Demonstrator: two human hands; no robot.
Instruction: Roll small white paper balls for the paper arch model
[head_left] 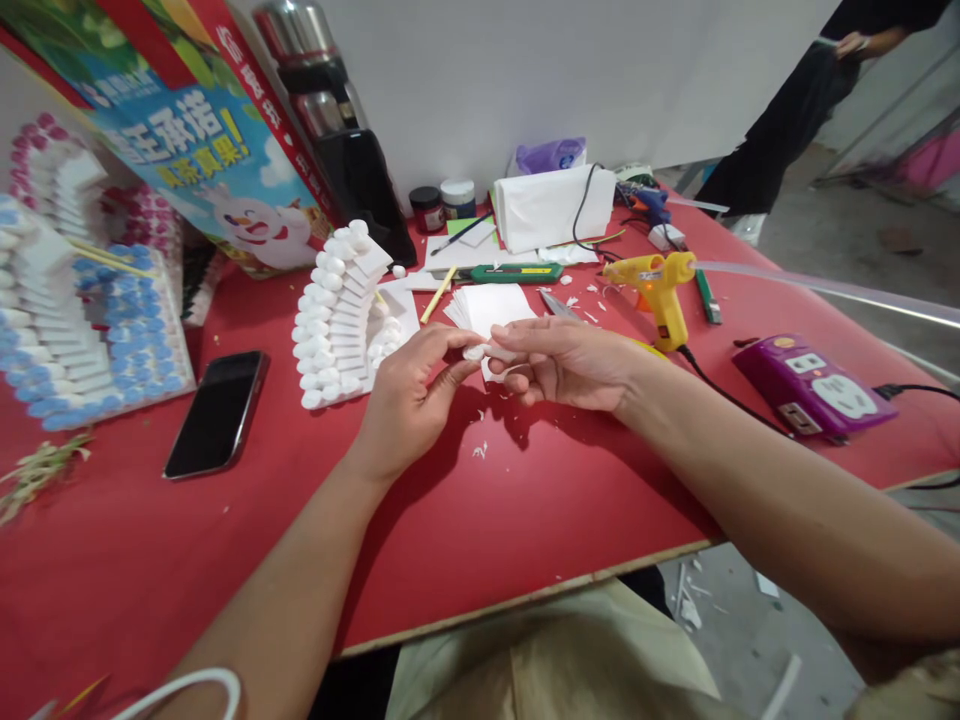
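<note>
My left hand (412,395) and my right hand (566,360) meet above the red table (525,510), both pinching a small white foam piece (480,352) between their fingertips. Just behind the hands lies a stack of white paper squares (487,305). To the left of my left hand stands a white spiral staircase model (341,315) made of foam steps and white beads. A yellow hot glue gun (660,290) stands close behind my right wrist.
A black phone (217,412) lies at the left. A blue-and-white bead model (82,320) stands at far left. A purple power strip (814,388), a green utility knife (517,272), a tissue pack (551,208), paint jars (442,205) and a thermos (330,110) surround the work area. A person (810,100) stands at the back right.
</note>
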